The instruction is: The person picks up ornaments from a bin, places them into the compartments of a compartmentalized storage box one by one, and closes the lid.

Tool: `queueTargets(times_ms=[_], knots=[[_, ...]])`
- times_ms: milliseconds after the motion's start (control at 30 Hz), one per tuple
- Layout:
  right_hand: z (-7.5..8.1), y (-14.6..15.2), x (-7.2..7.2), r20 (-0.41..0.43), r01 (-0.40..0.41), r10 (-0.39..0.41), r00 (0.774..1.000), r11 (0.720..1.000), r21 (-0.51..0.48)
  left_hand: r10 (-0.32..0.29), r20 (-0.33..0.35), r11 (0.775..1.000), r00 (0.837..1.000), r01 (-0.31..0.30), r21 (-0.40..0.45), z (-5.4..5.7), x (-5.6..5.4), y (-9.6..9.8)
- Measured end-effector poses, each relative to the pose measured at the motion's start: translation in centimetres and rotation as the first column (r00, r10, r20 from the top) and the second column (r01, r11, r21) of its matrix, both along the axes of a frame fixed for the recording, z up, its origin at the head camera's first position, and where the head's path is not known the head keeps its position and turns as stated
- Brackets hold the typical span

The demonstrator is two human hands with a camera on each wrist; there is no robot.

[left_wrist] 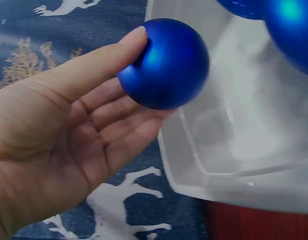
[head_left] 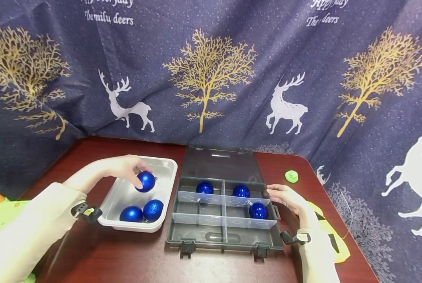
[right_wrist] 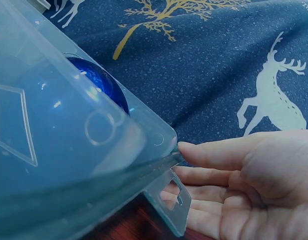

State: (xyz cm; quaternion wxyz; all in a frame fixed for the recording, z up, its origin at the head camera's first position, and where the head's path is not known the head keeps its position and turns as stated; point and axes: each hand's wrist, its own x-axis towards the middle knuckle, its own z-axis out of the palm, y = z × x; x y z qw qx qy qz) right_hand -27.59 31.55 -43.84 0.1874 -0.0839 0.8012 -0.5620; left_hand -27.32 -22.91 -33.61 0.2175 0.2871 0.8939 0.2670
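My left hand [head_left: 120, 167] pinches a matte blue Christmas bauble [left_wrist: 166, 62] between thumb and fingers, raised over the white tray [head_left: 173, 175]. Inside that tray, near its front end, lie a matte blue bauble [head_left: 131, 214] and a glittery one [head_left: 153, 210]. A grey see-through compartment box [head_left: 211, 237] stands to the right. Shiny blue baubles sit in its back left [head_left: 204, 188], back right [head_left: 241, 191] and middle right [head_left: 258, 211] compartments. At the box's right wall my right hand [head_left: 287, 198] holds the edge, thumb at the rim corner, fingers partly hidden behind a latch tab.
The box's lid [head_left: 219, 163] lies folded back toward the hanging cloth [head_left: 175, 98]. A small green object [head_left: 291, 176] rests at the back right. Beyond the right forearm is a yellow and black item [head_left: 333, 236]; something lime green [head_left: 2, 218] shows at far left.
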Motion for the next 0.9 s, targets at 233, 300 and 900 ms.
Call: queueTargets(times_ms=[233, 300, 900], knots=[[0.0, 0.0, 0.2, -0.033, -0.002, 0.002, 0.999, 1.000, 0.005, -0.030, -0.185, 0.995, 0.982, 0.046, 0.083, 1.7, 0.4, 1.2], [-0.1, 0.1, 0.1, -0.035, -0.005, 0.006, 0.999, 1.000, 0.012, -0.026, -0.195, 0.992, 0.980, 0.050, 0.118, 2.0, 0.5, 1.9], [-0.2, 0.2, -0.2, -0.023, -0.011, 0.011, 1.000, 1.000, 0.014, -0.073, -0.281, 0.948, 0.957, 0.154, 0.280, 2.6, 1.7, 12.0]])
